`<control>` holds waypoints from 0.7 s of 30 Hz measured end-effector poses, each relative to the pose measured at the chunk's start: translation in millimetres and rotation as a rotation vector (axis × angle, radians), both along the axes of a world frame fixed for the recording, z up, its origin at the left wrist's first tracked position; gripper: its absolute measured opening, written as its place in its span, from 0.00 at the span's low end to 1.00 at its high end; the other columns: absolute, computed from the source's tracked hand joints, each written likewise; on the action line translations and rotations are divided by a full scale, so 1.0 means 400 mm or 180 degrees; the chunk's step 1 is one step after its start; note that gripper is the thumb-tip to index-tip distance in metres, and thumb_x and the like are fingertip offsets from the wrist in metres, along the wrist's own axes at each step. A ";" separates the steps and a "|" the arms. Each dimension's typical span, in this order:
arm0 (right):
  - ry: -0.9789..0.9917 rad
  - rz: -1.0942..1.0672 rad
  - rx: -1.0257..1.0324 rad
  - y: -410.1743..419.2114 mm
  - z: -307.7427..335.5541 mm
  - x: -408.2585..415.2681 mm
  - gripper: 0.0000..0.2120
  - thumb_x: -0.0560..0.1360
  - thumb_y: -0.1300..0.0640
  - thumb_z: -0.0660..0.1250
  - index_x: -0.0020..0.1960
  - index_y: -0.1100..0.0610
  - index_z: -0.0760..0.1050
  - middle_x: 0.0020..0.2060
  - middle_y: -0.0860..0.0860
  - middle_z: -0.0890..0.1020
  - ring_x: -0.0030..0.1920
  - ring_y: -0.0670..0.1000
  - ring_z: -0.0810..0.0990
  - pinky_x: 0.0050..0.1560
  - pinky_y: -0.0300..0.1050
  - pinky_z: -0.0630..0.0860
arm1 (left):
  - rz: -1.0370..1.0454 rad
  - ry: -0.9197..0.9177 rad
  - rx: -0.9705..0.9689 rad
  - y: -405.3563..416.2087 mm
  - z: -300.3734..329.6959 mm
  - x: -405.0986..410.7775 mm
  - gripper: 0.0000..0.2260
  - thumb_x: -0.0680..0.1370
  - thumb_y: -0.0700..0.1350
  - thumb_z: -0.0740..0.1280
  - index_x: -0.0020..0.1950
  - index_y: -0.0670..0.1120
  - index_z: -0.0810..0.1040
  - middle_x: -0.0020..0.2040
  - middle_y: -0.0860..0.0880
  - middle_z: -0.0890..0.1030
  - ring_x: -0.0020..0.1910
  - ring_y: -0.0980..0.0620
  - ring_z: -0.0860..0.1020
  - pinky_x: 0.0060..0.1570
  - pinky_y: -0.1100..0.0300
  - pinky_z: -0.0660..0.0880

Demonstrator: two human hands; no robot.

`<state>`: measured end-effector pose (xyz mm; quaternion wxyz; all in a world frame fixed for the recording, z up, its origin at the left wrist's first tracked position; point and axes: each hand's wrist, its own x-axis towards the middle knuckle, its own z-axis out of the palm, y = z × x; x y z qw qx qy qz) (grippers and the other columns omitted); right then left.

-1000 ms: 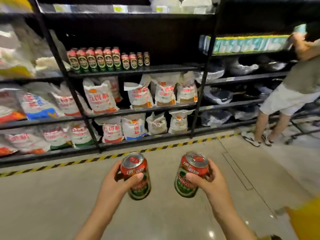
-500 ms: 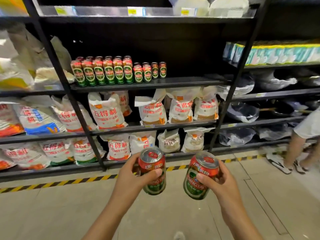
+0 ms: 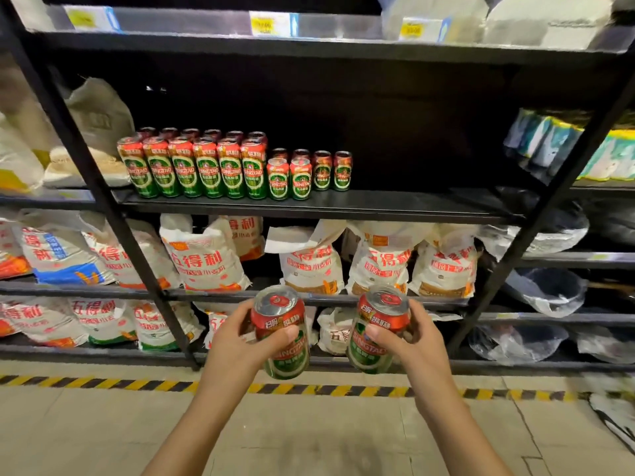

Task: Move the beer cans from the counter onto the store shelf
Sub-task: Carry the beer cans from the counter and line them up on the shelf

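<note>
Left hand [image 3: 237, 341] grips one short beer can [image 3: 282, 333], right hand [image 3: 410, 341] grips another [image 3: 376, 329]; both cans near upright, tops tipped slightly back. Target shelf [image 3: 395, 206] lies above and ahead of both hands. Its bare stretch sits right of the shelved short cans [image 3: 311, 173], nearer the right hand. Tall cans [image 3: 192, 166] fill the left end.

it was a shop: black shelves [image 3: 309, 204] carried rows of beer cans [image 3: 206, 170] and flour bags [image 3: 206, 255], with yellow price tags [image 3: 264, 25] along the edges.
</note>
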<state>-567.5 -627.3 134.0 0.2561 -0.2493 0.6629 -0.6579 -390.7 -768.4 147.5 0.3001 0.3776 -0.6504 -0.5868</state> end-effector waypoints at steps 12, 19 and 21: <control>0.0250 0.0113 0.0054 -0.414 0.006 -0.393 0.29 0.61 0.53 0.79 0.58 0.44 0.73 0.52 0.43 0.81 0.50 0.39 0.80 0.50 0.39 0.76 | 0.0032 -0.0009 -0.0219 -0.411 -0.021 -0.401 0.18 0.67 0.45 0.76 0.50 0.61 0.73 0.47 0.58 0.80 0.44 0.67 0.78 0.38 0.70 0.72; 0.0513 0.0054 0.0121 -0.605 -0.007 -0.601 0.24 0.65 0.62 0.76 0.55 0.45 0.73 0.50 0.44 0.81 0.48 0.36 0.79 0.43 0.30 0.76 | -0.0038 -0.0147 -0.0349 -0.602 -0.027 -0.657 0.24 0.64 0.49 0.78 0.57 0.55 0.74 0.51 0.59 0.79 0.49 0.64 0.77 0.43 0.68 0.71; 0.0524 0.0076 0.0143 -0.643 -0.014 -0.646 0.24 0.65 0.62 0.76 0.58 0.48 0.73 0.51 0.45 0.81 0.49 0.39 0.80 0.46 0.33 0.77 | -0.0051 -0.0108 -0.0291 -0.635 -0.026 -0.716 0.23 0.65 0.49 0.77 0.57 0.55 0.74 0.50 0.59 0.80 0.49 0.64 0.77 0.43 0.70 0.72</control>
